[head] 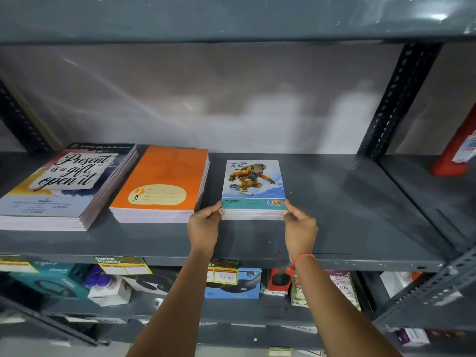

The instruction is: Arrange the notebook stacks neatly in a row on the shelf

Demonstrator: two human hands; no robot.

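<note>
The small notebook stack lies flat on the gray shelf, just to the right of the orange stack. Both hands hold its near corners — the left hand pinches the left corner and the right hand pinches the right one, fingers closed on the edges. Holding both sides likely helps keep the stack straight and lined up with the others. Its top cover shows a snowboarder in an orange suit, with a teal strip below. A bigger stack with curly writing sits furthest left — three in a row.
</note>
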